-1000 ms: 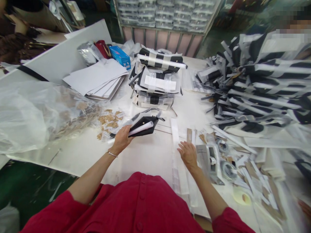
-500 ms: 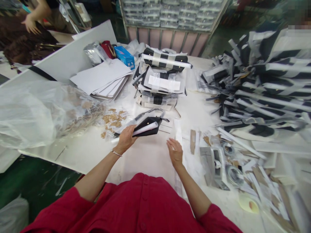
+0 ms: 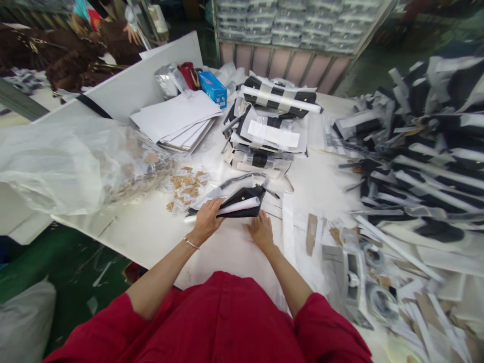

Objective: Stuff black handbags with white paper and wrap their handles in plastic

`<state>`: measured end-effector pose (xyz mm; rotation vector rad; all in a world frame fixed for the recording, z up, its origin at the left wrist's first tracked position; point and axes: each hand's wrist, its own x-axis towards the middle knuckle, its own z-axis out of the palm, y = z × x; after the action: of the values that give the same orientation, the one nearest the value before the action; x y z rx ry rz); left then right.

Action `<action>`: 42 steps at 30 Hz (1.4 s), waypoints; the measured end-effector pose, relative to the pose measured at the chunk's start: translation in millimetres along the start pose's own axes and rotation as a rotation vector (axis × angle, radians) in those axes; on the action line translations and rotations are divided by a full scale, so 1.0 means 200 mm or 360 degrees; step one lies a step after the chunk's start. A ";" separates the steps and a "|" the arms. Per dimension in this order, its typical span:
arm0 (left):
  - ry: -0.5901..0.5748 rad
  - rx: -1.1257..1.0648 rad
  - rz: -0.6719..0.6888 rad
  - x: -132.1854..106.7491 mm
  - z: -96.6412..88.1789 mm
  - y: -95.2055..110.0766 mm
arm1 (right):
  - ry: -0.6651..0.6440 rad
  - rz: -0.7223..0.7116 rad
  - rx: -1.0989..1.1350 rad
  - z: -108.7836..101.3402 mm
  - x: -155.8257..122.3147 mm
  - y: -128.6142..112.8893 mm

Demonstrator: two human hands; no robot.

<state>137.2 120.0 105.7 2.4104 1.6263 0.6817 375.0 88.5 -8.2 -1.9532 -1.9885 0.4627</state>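
My left hand [image 3: 206, 221] grips a black wallet-like piece [image 3: 245, 196] with a white paper roll [image 3: 242, 205] tucked in it, holding it just above the white table [image 3: 151, 232]. My right hand [image 3: 260, 229] has come up to the wallet's lower right edge, fingers together and touching it or the table beside it. A clear plastic sleeve lies under and behind the wallet.
A stack of wrapped black-and-white pieces [image 3: 270, 128] stands behind. A big pile of the same [image 3: 423, 141] fills the right. White sheets [image 3: 177, 118], a blue box [image 3: 212, 88], a plastic bag [image 3: 71, 161], brown tags [image 3: 187, 184], a tape dispenser [image 3: 350, 275]. Another person's hand [image 3: 132, 33] shows far left.
My right hand moved left from the strips by the tape dispenser to the wallet's edge. My left hand kept its hold on the wallet. The view shifted a little to the left.
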 end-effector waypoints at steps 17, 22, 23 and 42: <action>-0.0101 0.0253 0.0722 -0.30 0.36 0.24 | -0.0099 -0.0381 0.0299 -0.21 -0.79 0.07; -0.0116 0.0260 0.0790 -0.38 0.43 0.22 | 0.0051 -0.0224 0.0639 -0.53 -0.49 -0.15; -0.0121 0.0251 0.0779 -0.38 0.44 0.21 | 0.0100 -0.0168 0.0672 -0.59 -0.36 -0.17; -0.0303 -0.0091 0.0576 -0.40 0.44 0.23 | -0.0097 0.0655 0.0522 -0.20 0.62 0.11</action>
<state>190.1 39.5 21.4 2.6594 1.0969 0.5172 409.2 212.8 17.7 -2.1420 -1.4199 0.8939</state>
